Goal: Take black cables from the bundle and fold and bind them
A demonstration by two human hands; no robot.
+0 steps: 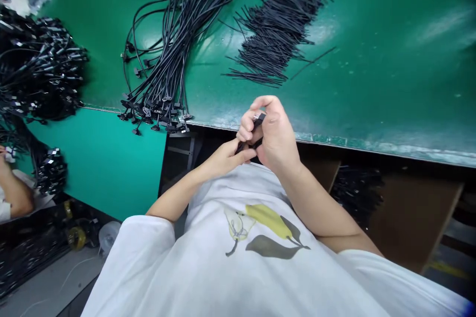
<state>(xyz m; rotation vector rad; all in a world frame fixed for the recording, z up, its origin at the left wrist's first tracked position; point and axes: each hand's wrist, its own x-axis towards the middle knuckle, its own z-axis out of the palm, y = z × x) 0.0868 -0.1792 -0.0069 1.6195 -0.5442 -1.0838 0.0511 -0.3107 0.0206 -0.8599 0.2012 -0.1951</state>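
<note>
My right hand (275,133) curls its fingers around the plug end of a black USB cable (259,119), whose metal tip points up and left. Lower down and touching it, my left hand (228,156) pinches black cable between thumb and fingers; most of that part is hidden. Both hands are close to my waist, just off the table's front edge. Beyond them on the green table (372,84) lies a pile of short black strips (278,29). A bundle of long black cables (193,20) is left of it, its connector ends (156,114) overhanging the edge.
At far left is a large heap of black cables with plugs (48,69), with a smaller bunch (52,171) below. A co-worker's arm (17,193) reaches in there. Below the table on the right, a cardboard box (412,218) holds dark items. Tape rolls (76,237) sit lower left.
</note>
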